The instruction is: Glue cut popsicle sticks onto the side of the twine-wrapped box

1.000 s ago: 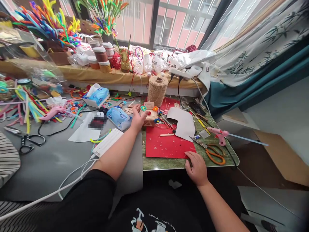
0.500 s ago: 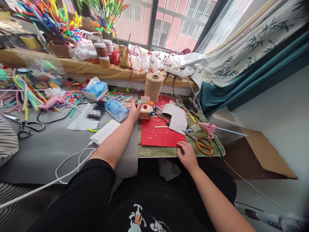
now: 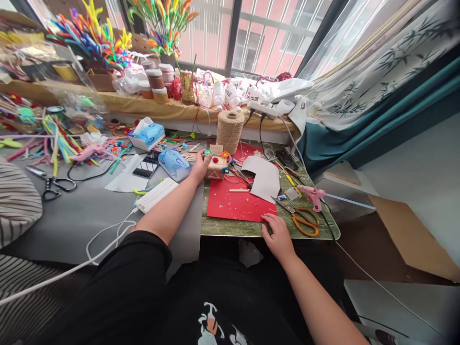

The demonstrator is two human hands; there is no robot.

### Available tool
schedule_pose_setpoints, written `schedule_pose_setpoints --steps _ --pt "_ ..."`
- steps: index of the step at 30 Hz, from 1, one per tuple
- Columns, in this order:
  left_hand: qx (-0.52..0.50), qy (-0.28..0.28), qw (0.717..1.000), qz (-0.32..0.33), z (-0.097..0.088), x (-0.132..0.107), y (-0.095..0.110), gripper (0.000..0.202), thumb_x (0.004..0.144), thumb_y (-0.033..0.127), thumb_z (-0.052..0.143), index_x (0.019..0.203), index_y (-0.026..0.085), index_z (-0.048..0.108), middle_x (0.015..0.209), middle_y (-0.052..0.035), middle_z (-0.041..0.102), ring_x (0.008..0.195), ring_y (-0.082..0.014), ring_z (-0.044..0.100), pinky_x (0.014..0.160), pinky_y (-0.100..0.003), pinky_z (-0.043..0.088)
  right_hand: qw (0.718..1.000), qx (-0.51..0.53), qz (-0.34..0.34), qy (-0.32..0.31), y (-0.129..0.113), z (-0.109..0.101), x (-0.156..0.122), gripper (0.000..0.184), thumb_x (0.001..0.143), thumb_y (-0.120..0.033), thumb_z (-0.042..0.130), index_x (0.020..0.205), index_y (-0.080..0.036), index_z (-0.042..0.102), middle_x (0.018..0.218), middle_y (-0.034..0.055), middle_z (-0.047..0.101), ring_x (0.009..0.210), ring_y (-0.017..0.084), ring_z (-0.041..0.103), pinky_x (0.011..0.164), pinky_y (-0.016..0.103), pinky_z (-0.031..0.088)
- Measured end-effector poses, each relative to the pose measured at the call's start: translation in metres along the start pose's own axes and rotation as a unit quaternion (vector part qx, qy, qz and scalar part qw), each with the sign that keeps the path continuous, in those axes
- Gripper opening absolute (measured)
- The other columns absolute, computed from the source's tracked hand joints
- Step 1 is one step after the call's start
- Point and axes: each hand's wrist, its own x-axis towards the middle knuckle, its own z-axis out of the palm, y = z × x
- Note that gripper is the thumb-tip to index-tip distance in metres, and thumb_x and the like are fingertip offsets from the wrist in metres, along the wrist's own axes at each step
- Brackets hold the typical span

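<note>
My left hand [image 3: 199, 168] reaches across the low table and grips the left side of a small wooden box [image 3: 216, 167] trimmed with tiny coloured flowers. The box stands at the far edge of a red sheet [image 3: 235, 203]. My right hand [image 3: 277, 235] rests on the near edge of the green board [image 3: 233, 230], its fingers curled over the red sheet's near right corner. Whether it pinches the sheet I cannot make out. A wooden stick [image 3: 239, 190] lies on the red sheet.
Orange-handled scissors [image 3: 304, 222] and a pink glue gun [image 3: 313, 194] lie right of my right hand. A twine spool [image 3: 229, 131], grey card [image 3: 264, 178], tissue packs [image 3: 174, 164], a phone [image 3: 146, 167], a white power bank [image 3: 155, 195], black scissors [image 3: 53, 184] and pipe cleaners [image 3: 57, 139] crowd the surface.
The view has shifted and pulled back a little. My left hand stays on the box; my right hand has slid slightly left along the board's near edge.
</note>
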Motion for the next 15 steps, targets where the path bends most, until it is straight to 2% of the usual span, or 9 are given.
schedule_pose_setpoints --steps 3,5,7,10,12,13,14,15 --pt "-0.013 -0.015 1.0 0.0 0.001 -0.006 0.008 0.081 0.088 0.066 0.064 0.147 0.018 0.036 0.146 -0.0181 0.053 0.138 -0.0299 0.051 0.118 -0.042 0.035 1.0 -0.002 -0.013 0.027 -0.01 0.0 -0.005 0.033 0.096 -0.021 0.055 0.127 -0.021 0.067 0.123 0.0143 0.069 0.118 0.033 0.062 0.104 0.058 0.05" --pt "-0.02 -0.027 0.999 -0.003 0.001 -0.011 0.011 0.084 0.086 0.065 0.066 0.15 0.02 0.033 0.149 -0.0176 0.051 0.14 -0.0312 0.049 0.12 -0.045 0.033 0.998 0.009 -0.063 0.016 -0.021 0.001 -0.015 0.038 0.095 -0.017 0.055 0.131 -0.023 0.065 0.124 0.0141 0.069 0.119 0.032 0.062 0.104 0.058 0.051" --pt "-0.026 -0.047 0.999 -0.01 -0.001 -0.016 0.011 0.088 0.084 0.062 0.069 0.153 0.022 0.031 0.152 -0.0171 0.048 0.142 -0.0323 0.048 0.121 -0.047 0.031 0.986 0.03 -0.153 -0.056 -0.032 0.001 -0.028 0.045 0.093 -0.014 0.055 0.135 -0.026 0.064 0.125 0.0126 0.069 0.118 0.031 0.064 0.101 0.055 0.055" --pt "-0.035 -0.076 0.996 -0.017 -0.005 -0.022 0.007 0.104 0.072 0.052 0.084 0.156 0.023 0.029 0.158 -0.0161 0.042 0.147 -0.0347 0.042 0.124 -0.048 0.029 0.965 0.025 -0.219 -0.142 -0.044 0.002 -0.049 0.05 0.093 -0.013 0.055 0.14 -0.025 0.062 0.138 0.0144 0.066 0.128 0.033 0.061 0.106 0.057 0.053" --pt "-0.047 -0.088 0.995 -0.019 -0.006 -0.021 0.004 0.106 0.07 0.047 0.085 0.156 0.024 0.029 0.16 -0.0144 0.041 0.15 -0.0346 0.039 0.125 -0.047 0.03 0.941 0.06 -0.26 -0.21 -0.048 0.008 -0.058 0.049 0.092 -0.015 0.056 0.14 -0.024 0.063 0.136 0.014 0.068 0.125 0.032 0.064 0.106 0.053 0.055" --pt "-0.054 -0.091 0.994 -0.02 -0.006 -0.02 0.003 0.1 0.073 0.047 0.081 0.156 0.024 0.03 0.16 -0.0136 0.042 0.149 -0.0339 0.04 0.125 -0.047 0.031 0.93 0.088 -0.261 -0.242 -0.049 0.014 -0.061 0.047 0.092 -0.015 0.057 0.137 -0.025 0.065 0.133 0.0132 0.071 0.122 0.031 0.066 0.104 0.051 0.056" --pt "-0.061 -0.092 0.994 -0.022 -0.006 -0.017 0.002 0.093 0.078 0.048 0.076 0.156 0.025 0.031 0.159 -0.0128 0.044 0.149 -0.033 0.041 0.124 -0.048 0.033 0.933 0.12 -0.229 -0.25 -0.051 0.022 -0.061 0.042 0.091 -0.016 0.059 0.131 -0.026 0.069 0.127 0.012 0.074 0.117 0.031 0.069 0.101 0.049 0.059" --pt "-0.067 -0.09 0.993 -0.025 -0.005 -0.015 0.001 0.084 0.083 0.048 0.069 0.155 0.025 0.033 0.157 -0.0121 0.047 0.148 -0.0322 0.043 0.123 -0.048 0.034 0.946 0.15 -0.169 -0.231 -0.053 0.032 -0.058 0.037 0.091 -0.016 0.059 0.123 -0.026 0.073 0.12 0.0111 0.076 0.112 0.03 0.071 0.096 0.047 0.061"
